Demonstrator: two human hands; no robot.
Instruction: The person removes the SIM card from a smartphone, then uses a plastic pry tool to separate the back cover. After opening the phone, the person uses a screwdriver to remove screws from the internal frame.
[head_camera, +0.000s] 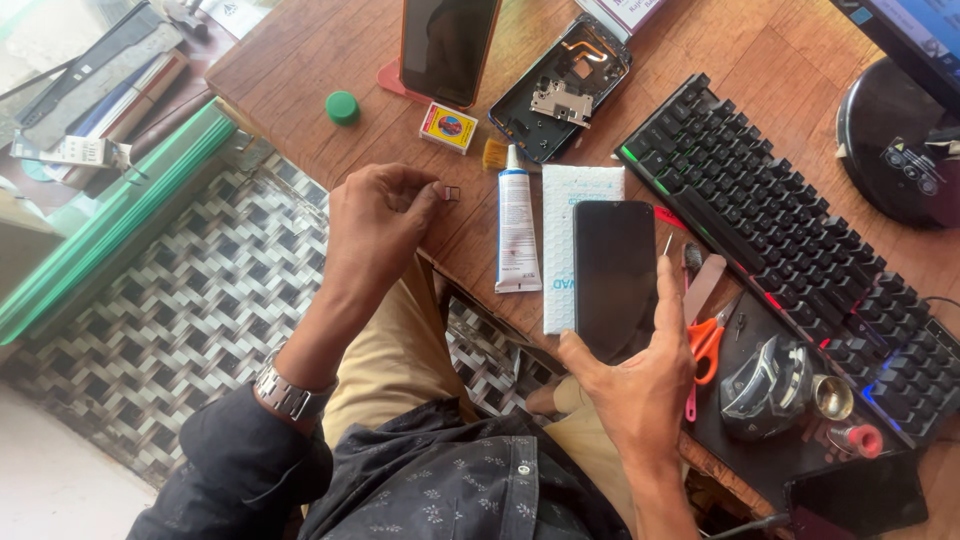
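My right hand (640, 370) holds a black smartphone (613, 275) by its lower end, screen up and dark, just above a white padded sheet (560, 250) on the wooden table (320, 60). My left hand (380, 215) is at the table's near edge and pinches a tiny metal tray-like part (451, 193) between thumb and fingers. A wristwatch (285, 393) is on that wrist. A white glue tube (516, 225) lies between the two hands.
An opened phone frame (560, 90), a second phone (447, 45), a small matchbox-like box (448, 127) and a green cap (342, 107) lie further back. A black keyboard (790, 240), a mouse (765, 385), orange scissors (706, 345) and tweezers lie to the right.
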